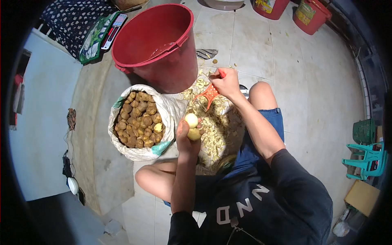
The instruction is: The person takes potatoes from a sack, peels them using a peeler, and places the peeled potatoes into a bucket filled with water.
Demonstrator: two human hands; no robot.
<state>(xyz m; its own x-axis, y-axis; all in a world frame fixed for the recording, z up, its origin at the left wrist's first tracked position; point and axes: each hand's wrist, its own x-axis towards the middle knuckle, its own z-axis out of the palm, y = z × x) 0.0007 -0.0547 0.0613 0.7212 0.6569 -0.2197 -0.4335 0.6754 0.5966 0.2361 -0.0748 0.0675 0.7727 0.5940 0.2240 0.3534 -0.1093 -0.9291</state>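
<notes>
My left hand (188, 139) is closed around a peeled potato (191, 120), held up over the floor. A yellower rounded part shows just below it in the same grip; I cannot tell whether that is a second potato. My right hand (227, 85) grips the red handle of an orange peeler (209, 94), whose head points down toward the potato without touching it. Beneath both hands lies a thick spread of pale peelings (216, 134). Close by on the left, an open white sack (136, 154) is full of brown unpeeled potatoes (141, 114), with one peeled piece among them.
A large red bucket (175, 69) stands behind the sack. Farther back are smaller red buckets (312, 16) and a pale basin (224, 4). A scale (114, 32) sits at upper left. A turquoise stool (363, 161) and green crate (364, 131) are at far right.
</notes>
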